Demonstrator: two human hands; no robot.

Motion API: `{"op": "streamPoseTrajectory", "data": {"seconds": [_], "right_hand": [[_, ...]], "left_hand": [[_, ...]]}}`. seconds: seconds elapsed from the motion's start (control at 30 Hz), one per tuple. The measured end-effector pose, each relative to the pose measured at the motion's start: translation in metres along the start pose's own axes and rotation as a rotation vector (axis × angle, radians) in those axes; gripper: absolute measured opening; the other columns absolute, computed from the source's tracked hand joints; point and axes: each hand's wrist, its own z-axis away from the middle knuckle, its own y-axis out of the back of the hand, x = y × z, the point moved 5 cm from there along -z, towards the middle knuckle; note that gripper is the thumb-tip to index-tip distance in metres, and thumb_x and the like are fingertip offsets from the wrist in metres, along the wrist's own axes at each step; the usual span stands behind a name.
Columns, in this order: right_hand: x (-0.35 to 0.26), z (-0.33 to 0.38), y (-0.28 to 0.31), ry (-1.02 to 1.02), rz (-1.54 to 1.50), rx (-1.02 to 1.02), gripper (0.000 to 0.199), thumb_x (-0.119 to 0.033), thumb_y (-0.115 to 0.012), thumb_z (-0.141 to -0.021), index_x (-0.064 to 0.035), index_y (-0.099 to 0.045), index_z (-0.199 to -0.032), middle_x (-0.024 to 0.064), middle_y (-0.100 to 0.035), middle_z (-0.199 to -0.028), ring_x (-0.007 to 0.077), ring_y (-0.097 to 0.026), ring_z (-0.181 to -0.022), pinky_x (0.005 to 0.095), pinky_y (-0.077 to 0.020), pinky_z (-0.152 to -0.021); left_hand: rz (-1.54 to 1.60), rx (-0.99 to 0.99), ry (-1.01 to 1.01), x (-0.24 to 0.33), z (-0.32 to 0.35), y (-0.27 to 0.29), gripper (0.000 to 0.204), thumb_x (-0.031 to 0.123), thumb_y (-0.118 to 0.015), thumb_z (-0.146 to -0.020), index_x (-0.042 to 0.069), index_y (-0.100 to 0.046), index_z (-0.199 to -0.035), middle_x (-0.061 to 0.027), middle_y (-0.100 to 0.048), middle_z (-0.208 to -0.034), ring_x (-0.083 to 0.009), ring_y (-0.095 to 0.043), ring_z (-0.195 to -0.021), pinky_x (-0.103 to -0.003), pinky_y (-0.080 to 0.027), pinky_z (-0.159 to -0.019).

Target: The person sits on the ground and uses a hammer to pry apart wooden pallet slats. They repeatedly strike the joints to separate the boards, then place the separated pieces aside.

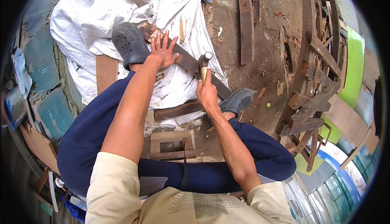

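Note:
My left hand (163, 55) has its fingers spread and lies flat over a long dark wooden plank (188, 60). The plank slants from beside my left clog (128, 41) down toward my right clog (237, 102); its far end looks chipped and paler. In my right hand (207, 94) is a hammer (204, 73), gripped by its light wooden handle. The metal head is up, over or against the plank; whether it touches cannot be told. Beneath the plank lies a rumpled white sheet (87, 15).
A pale wooden frame (172, 143) sits between my legs, near another dark wood piece (176, 109). Long beams (245, 25) lie on the dirt floor at the far right. A pile of scrap wood (310, 110) lines the right side. A brown board (106, 74) lies left.

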Motion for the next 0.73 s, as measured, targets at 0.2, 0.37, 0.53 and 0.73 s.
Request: {"op": "streamPoseTrajectory", "data": {"seconds": [0.2,0.37,0.53,0.73], "right_hand": [[0.002,0.008,-0.013,-0.055,-0.02,0.011,0.07,-0.017,-0.049,-0.095,-0.0012,-0.013,-0.154,0.0398,-0.063,-0.083,0.0554,-0.063,-0.078,0.0594,-0.049,-0.073],[0.002,0.017,-0.013,-0.092,-0.05,-0.059,0.073,-0.016,-0.049,-0.093,0.0009,-0.011,-0.154,0.0403,-0.063,-0.088,0.0535,-0.065,-0.084,0.0575,-0.0494,-0.08],[0.002,-0.019,0.009,-0.16,-0.09,-0.289,0.061,-0.011,-0.044,-0.094,-0.0007,-0.021,-0.149,0.0286,-0.066,-0.08,0.0317,-0.065,-0.053,0.044,-0.0541,-0.049],[-0.014,-0.042,0.044,-0.299,-0.256,-0.532,0.05,-0.002,-0.042,-0.085,0.0072,-0.036,-0.134,0.0175,-0.059,-0.075,0.0215,-0.056,-0.046,0.0361,-0.0469,-0.038]], "left_hand": [[0.001,-0.001,-0.009,0.001,-0.001,0.001,0.081,0.056,-0.035,-0.1,0.026,0.012,-0.158,-0.0185,0.031,-0.159,-0.0462,0.03,-0.144,-0.061,0.01,-0.116],[0.008,-0.012,0.004,-0.003,-0.002,-0.003,0.081,0.057,-0.035,-0.1,0.026,0.011,-0.159,-0.0186,0.031,-0.159,-0.0462,0.03,-0.144,-0.061,0.01,-0.116],[0.002,-0.008,-0.008,0.0,-0.002,-0.001,0.081,0.057,-0.035,-0.1,0.027,0.012,-0.159,-0.019,0.03,-0.159,-0.0463,0.029,-0.144,-0.061,0.01,-0.116],[0.014,-0.006,-0.007,0.0,-0.002,0.0,0.08,0.059,-0.033,-0.1,0.026,0.01,-0.159,-0.0179,0.028,-0.16,-0.0461,0.027,-0.145,-0.061,0.009,-0.117]]}}
